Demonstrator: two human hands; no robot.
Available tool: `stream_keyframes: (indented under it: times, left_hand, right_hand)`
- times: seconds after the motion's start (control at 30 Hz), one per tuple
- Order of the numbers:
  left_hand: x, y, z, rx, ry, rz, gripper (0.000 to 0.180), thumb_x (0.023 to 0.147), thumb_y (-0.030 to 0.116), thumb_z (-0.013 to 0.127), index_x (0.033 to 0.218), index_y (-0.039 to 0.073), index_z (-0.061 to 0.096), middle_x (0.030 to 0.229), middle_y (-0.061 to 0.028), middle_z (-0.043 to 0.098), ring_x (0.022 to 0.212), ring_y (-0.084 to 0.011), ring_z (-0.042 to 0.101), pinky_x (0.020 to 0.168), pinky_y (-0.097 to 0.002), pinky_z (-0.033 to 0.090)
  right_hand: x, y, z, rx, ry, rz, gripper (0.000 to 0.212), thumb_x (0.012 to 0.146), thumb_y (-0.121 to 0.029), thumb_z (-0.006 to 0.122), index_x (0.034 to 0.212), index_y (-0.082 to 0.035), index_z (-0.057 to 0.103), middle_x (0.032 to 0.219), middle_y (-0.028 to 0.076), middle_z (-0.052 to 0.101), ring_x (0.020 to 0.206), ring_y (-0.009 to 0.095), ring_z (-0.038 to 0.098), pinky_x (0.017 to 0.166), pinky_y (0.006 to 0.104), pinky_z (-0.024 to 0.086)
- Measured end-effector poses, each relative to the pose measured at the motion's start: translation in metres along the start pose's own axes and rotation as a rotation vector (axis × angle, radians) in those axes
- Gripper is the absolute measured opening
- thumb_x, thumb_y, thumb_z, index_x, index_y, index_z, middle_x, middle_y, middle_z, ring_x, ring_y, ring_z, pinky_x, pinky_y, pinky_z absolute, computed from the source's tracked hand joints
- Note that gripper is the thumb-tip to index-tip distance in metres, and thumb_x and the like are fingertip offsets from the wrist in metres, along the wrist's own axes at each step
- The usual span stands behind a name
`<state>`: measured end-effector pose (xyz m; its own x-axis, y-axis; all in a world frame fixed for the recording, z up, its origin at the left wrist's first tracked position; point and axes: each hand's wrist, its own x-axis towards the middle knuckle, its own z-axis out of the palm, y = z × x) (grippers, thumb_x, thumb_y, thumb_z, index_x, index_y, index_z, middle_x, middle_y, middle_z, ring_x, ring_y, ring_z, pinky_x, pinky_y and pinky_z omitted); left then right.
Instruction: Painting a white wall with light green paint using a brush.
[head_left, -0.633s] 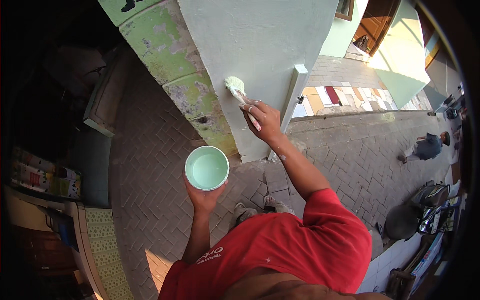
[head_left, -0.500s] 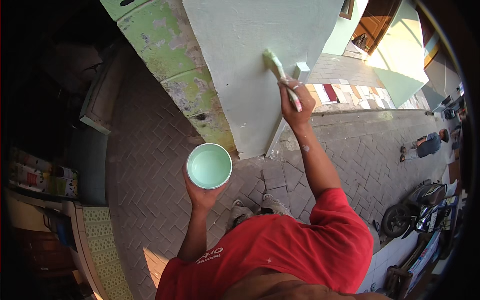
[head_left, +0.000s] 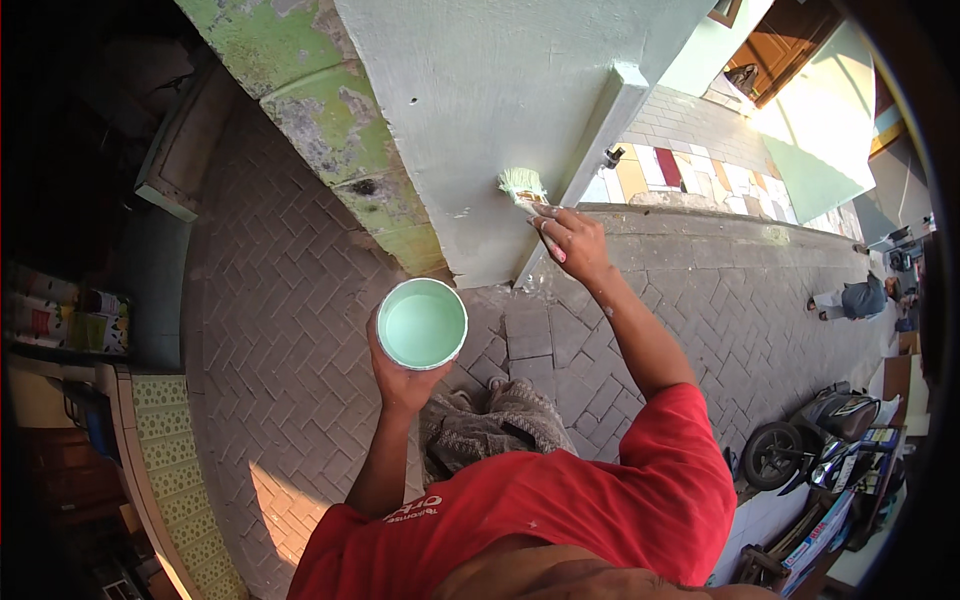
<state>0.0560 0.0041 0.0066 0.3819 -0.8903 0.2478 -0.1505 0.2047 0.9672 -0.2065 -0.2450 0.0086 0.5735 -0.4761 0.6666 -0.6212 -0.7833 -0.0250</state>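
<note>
Brush [head_left: 530,200]: your right hand [head_left: 577,240] closed round its handle [head_left: 556,252], bristles [head_left: 521,182] against the grey wall [head_left: 480,110].
Paint tub [head_left: 422,324]: your wide-curved left hand [head_left: 405,382] cups it, before the wall.

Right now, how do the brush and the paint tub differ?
Shape: the brush is slim and long; the tub is round and wide-mouthed.
Hold: the brush is in the right hand, the tub in the left hand.
Pose: the brush slants, bristles toward the smooth pale wall; the tub's open mouth faces up.
Shared: both carry pale green paint.
</note>
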Motion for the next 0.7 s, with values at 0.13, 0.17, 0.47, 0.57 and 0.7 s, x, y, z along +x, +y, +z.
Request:
stream_keyframes:
  times: [0.13,0.17,0.47,0.57,0.7]
  left_hand:
    - [0.0,-0.048,0.011,0.058,-0.042,0.038,0.103,0.067,0.013,0.093,0.151,-0.001,0.036,0.139,-0.0176,0.055,0.125,-0.0289,0.06,0.106,-0.0431,0.048]
    - [-0.003,-0.06,0.012,0.056,-0.03,0.042,0.102,0.067,0.013,0.093,0.15,-0.001,0.036,0.138,-0.0178,0.054,0.126,-0.0292,0.059,0.107,-0.0434,0.048]
    - [-0.01,-0.236,0.03,-0.007,-0.029,0.152,0.102,0.066,0.013,0.093,0.15,-0.001,0.037,0.139,-0.016,0.053,0.127,-0.0286,0.057,0.108,-0.0434,0.046]
    - [-0.021,-0.301,0.035,0.001,-0.036,0.185,0.103,0.066,0.012,0.093,0.15,0.0,0.037,0.139,-0.0162,0.053,0.127,-0.0282,0.057,0.108,-0.043,0.046]
    - [-0.033,-0.378,0.039,-0.039,-0.064,0.298,0.104,0.065,0.011,0.094,0.151,0.0,0.035,0.139,-0.0163,0.053,0.126,-0.0279,0.058,0.107,-0.0424,0.047]
  right_hand:
    - [0.056,0.034,-0.052,0.175,0.112,0.05,0.011,0.089,-0.014,0.079,0.099,-0.017,0.078,0.101,0.005,0.078,0.084,0.026,0.076,0.069,0.0364,0.062]
    - [0.079,0.04,-0.07,0.173,0.23,0.022,0.015,0.088,-0.013,0.08,0.102,-0.016,0.079,0.098,0.004,0.078,0.081,0.025,0.076,0.066,0.0343,0.061]
    - [0.045,0.025,0.006,-0.391,0.634,-0.174,0.027,0.084,-0.006,0.081,0.11,-0.015,0.08,0.111,0.005,0.078,0.092,0.021,0.077,0.076,0.0305,0.061]
    - [-0.046,0.023,0.102,-0.354,0.512,-0.197,0.036,0.075,-0.007,0.077,0.11,-0.015,0.078,0.116,0.005,0.076,0.088,0.022,0.076,0.069,0.0308,0.06]
    - [-0.206,0.012,0.245,-0.165,0.106,-0.145,0.028,0.079,-0.01,0.076,0.107,-0.015,0.076,0.111,0.006,0.076,0.097,0.024,0.075,0.078,0.036,0.062]
